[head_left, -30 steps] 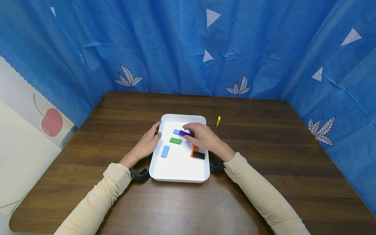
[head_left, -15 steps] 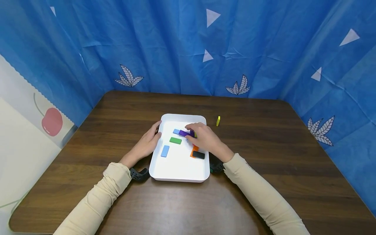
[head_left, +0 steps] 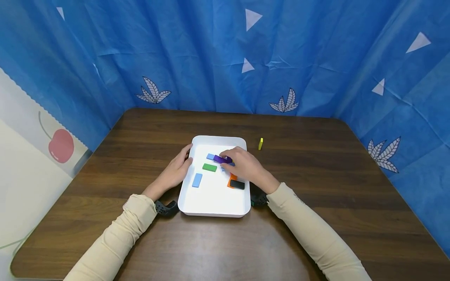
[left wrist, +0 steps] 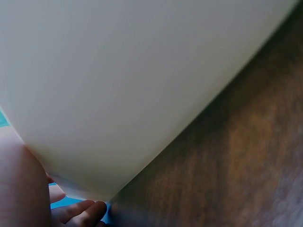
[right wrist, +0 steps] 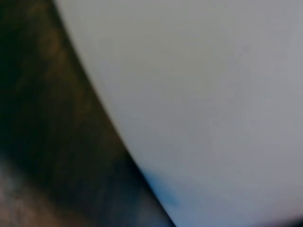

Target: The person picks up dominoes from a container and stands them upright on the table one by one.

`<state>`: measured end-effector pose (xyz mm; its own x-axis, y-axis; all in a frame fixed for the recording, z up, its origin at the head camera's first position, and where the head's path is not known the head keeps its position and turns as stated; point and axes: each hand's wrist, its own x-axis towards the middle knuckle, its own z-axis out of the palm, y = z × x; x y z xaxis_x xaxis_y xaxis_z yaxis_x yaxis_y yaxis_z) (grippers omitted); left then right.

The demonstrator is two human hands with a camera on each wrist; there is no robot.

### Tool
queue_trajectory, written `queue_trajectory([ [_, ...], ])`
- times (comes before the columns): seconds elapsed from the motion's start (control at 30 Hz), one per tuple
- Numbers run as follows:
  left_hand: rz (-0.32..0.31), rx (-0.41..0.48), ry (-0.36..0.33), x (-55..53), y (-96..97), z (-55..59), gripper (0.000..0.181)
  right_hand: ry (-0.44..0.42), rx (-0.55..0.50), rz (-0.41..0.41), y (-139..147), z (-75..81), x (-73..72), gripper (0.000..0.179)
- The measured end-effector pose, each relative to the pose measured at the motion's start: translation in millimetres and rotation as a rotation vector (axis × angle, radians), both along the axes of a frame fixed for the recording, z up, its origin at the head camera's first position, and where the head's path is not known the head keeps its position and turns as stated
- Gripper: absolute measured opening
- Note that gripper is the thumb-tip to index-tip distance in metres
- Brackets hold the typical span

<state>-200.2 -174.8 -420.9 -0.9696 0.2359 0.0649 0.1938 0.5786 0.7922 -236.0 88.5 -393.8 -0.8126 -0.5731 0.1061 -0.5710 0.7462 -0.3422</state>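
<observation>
A white tray [head_left: 214, 201] sits on the table. My left hand [head_left: 174, 171] grips its left wall near the back corner, thumb at the rim; the left wrist view shows the tray wall [left wrist: 113, 85] and fingers [left wrist: 85, 213] beyond it. My right hand [head_left: 246, 166] reaches over the right wall, curved fingers and thumb on either side of a purple block [head_left: 219, 159]. A darker piece and a blue one show partly under that hand. A light blue block [head_left: 210, 156] touches the purple one's left end. The right wrist view shows mostly tray wall [right wrist: 199, 94].
Inside the tray lie a green block [head_left: 209, 167], another light blue block [head_left: 197, 180] and a black block [head_left: 237, 184] across an orange one [head_left: 231, 180]. A yellow block [head_left: 260, 144] stands on the table [head_left: 299, 148] behind right. A blue curtain [head_left: 211, 58] hangs at the back.
My right fingers shift slightly over the purple block, which stays about where it was. A pink patch under the hand is now covered, and more blue shows there. The left hand keeps still.
</observation>
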Motion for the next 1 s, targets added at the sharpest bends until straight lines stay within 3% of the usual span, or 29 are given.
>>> queue_trajectory([
  [1.0, -0.003, 0.002, 0.008, 0.1, 0.9, -0.8, 0.059, 0.007, -0.024, 0.054, 1.8, 1.8, 3.1, 0.030],
])
